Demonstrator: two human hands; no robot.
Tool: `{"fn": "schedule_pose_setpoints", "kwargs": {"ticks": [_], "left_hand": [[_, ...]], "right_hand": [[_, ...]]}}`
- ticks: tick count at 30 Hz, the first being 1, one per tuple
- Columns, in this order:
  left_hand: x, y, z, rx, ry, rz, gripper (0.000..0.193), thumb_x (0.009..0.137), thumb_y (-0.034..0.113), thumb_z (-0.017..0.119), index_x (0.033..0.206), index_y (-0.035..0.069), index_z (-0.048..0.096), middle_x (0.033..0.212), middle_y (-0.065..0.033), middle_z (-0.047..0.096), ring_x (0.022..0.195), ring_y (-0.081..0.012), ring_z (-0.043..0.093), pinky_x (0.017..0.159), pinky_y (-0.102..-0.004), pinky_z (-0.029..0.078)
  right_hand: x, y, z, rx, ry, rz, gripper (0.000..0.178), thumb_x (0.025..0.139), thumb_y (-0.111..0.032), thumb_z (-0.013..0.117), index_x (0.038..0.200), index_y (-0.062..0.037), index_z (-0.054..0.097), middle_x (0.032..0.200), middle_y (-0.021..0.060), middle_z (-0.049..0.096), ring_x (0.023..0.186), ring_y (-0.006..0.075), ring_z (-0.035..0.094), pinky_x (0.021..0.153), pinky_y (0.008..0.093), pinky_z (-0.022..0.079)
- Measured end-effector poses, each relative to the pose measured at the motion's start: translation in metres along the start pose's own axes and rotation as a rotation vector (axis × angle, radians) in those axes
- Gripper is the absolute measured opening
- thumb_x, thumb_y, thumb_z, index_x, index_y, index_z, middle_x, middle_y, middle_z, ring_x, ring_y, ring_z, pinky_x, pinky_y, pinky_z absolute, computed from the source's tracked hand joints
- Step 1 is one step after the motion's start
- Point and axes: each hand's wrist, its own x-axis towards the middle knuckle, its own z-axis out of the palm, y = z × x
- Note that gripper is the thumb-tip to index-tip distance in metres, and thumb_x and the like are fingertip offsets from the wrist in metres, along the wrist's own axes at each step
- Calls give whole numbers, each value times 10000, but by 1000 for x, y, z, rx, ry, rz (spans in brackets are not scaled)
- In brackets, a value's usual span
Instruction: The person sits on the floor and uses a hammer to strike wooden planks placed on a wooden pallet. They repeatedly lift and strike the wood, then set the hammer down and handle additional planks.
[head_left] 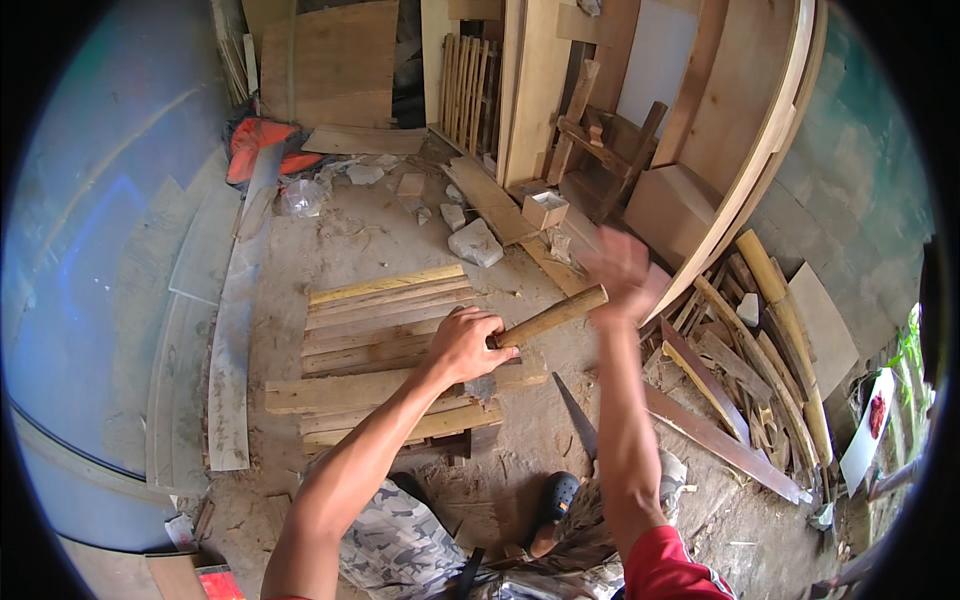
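Note:
My left hand (466, 342) is closed around a round wooden handle (553, 315) that slants up to the right. Just below that hand, a grey metal piece (483, 388) rests at a thick plank (330, 394); whether it joins the handle is hidden. My right hand (622, 272), smeared by motion, is raised beside the handle's free end, its fingers apart and nothing seen in them. Under the plank lies a slatted wooden pallet (375, 318). A dark tapered blade (575, 412) stands out between the pallet and my right forearm.
Scrap wood (765, 370) is heaped at the right, beside a large wooden cabinet frame (745, 200). Long boards (235, 370) line the left wall. Farther off are a stone block (476, 243), a small open box (545, 209) and an orange cloth (262, 148).

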Motion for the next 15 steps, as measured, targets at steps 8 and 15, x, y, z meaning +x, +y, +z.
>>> {"fn": "schedule_pose_setpoints", "kwargs": {"ticks": [8,15], "left_hand": [[-6,-19,7,-68,7,-36,378,742,413,862,815,71,716,730,-80,690,696,-223,653,826,-409,483],[-6,-24,-1,-233,67,-30,354,726,367,889,768,66,708,688,-81,693,593,-185,643,583,-358,498]], "right_hand": [[-17,2,-23,-349,-124,102,805,956,-736,334,1516,-162,404,1482,143,491,1404,308,423,1182,540,281],[-10,44,44,-198,-232,178,728,975,-663,380,1522,-182,385,1448,155,533,1409,336,412,1174,534,255]]}}
